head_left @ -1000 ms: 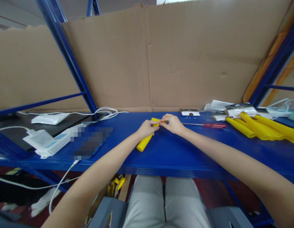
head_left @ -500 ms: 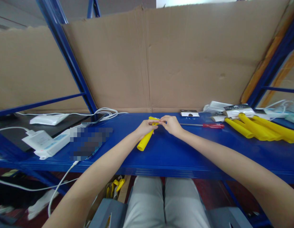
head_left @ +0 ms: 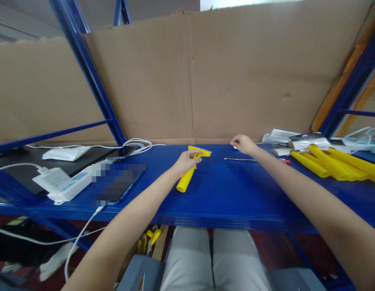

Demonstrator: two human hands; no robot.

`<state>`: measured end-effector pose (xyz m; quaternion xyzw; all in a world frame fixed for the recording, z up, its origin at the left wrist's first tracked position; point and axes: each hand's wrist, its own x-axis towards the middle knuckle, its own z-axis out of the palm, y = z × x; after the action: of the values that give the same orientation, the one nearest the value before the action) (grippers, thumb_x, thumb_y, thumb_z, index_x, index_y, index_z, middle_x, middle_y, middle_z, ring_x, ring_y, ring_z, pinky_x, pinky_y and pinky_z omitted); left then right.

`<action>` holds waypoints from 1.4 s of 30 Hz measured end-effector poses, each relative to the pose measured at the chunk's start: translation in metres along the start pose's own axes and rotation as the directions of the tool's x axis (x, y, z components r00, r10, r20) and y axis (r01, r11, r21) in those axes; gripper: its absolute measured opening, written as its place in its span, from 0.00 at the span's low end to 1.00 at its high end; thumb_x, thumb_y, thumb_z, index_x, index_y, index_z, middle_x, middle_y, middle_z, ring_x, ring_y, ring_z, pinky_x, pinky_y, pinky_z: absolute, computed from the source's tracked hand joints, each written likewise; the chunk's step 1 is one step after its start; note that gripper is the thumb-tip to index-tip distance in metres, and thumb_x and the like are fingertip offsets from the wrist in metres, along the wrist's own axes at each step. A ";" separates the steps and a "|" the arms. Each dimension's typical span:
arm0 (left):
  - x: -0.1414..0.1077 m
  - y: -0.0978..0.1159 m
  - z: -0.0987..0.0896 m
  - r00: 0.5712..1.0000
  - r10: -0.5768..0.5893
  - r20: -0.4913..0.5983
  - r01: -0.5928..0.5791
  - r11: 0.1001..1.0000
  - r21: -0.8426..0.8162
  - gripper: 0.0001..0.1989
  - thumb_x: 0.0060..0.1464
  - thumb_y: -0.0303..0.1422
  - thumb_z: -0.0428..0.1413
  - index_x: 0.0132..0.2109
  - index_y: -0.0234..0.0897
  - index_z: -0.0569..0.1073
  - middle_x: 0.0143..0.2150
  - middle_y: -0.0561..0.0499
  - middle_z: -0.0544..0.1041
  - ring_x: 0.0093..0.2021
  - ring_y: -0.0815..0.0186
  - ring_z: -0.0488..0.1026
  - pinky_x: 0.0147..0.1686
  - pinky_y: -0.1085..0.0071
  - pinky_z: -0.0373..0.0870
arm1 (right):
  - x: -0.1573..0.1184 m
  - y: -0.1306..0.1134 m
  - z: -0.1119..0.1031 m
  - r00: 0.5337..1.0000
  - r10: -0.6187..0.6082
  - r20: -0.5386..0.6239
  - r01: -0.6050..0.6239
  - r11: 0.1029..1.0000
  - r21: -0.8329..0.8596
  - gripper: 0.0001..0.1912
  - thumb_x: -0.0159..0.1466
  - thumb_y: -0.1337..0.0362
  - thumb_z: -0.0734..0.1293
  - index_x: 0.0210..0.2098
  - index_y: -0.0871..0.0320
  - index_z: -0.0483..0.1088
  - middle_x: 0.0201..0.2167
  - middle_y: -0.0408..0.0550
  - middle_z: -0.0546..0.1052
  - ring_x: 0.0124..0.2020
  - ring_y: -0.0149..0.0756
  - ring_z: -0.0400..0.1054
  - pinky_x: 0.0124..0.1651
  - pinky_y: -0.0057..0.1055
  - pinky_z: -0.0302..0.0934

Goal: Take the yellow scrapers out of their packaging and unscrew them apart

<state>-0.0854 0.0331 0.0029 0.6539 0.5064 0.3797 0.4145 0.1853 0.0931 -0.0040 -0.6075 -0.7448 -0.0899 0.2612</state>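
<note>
From where I stood, the person's grey trousers (head_left: 190,258) came first, knees tucked beneath the blue metal bench (head_left: 211,202), with yellow parts (head_left: 155,236) showing below it to the left. On the bench, roughly ahead of the lap, lay the yellow T-shaped hand tool (head_left: 186,181), the butt of its handle pointing back toward the person and its crosspiece away. The left hand (head_left: 185,162) was closed around it just below that crosspiece. Off to the left sat a phone (head_left: 123,182) on a white cable, with a white power strip (head_left: 68,188) beside it. To the right, a red-handled screwdriver (head_left: 240,159) passed under the right forearm, and further over a row of yellow tubular handles (head_left: 339,163) lay together. The right hand (head_left: 243,144) was well apart from the tool, near the back edge, fingers bent downward (a small white bit peeped out by the fingertips, though I couldn't tell whether they gripped it). Behind everything stood a tall cardboard sheet (head_left: 251,76).
</note>
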 end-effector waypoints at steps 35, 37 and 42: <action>0.001 -0.002 -0.001 1.000 0.006 0.006 -0.006 0.999 0.052 0.16 0.52 0.21 0.58 0.49 0.32 0.75 0.30 0.55 0.70 0.16 0.79 0.64 0.20 0.77 0.64 | -0.014 0.076 0.009 0.980 0.130 0.152 -0.125 0.991 -0.042 0.08 0.57 0.63 0.68 0.32 0.56 0.80 0.31 0.48 0.82 0.33 0.39 0.74 0.33 0.27 0.63; 0.001 -0.003 -0.001 1.000 0.005 0.008 -0.005 0.998 0.059 0.16 0.52 0.21 0.58 0.49 0.32 0.75 0.31 0.54 0.71 0.16 0.79 0.64 0.20 0.77 0.64 | -0.014 0.075 0.011 0.982 0.116 0.152 -0.111 0.993 -0.041 0.07 0.56 0.64 0.68 0.30 0.56 0.80 0.31 0.47 0.82 0.33 0.38 0.74 0.34 0.27 0.64; 0.002 -0.003 -0.001 1.000 0.013 0.012 -0.014 0.998 0.062 0.15 0.53 0.21 0.58 0.49 0.32 0.75 0.33 0.53 0.72 0.16 0.79 0.64 0.20 0.77 0.64 | -0.013 0.076 0.010 0.984 0.106 0.145 -0.099 0.994 -0.053 0.08 0.55 0.66 0.67 0.27 0.56 0.80 0.28 0.46 0.82 0.29 0.36 0.73 0.33 0.26 0.63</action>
<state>-0.0868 0.0355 0.0004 0.6720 0.5109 0.3631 0.3943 0.2562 0.1051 -0.0328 -0.6557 -0.7276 -0.0482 0.1955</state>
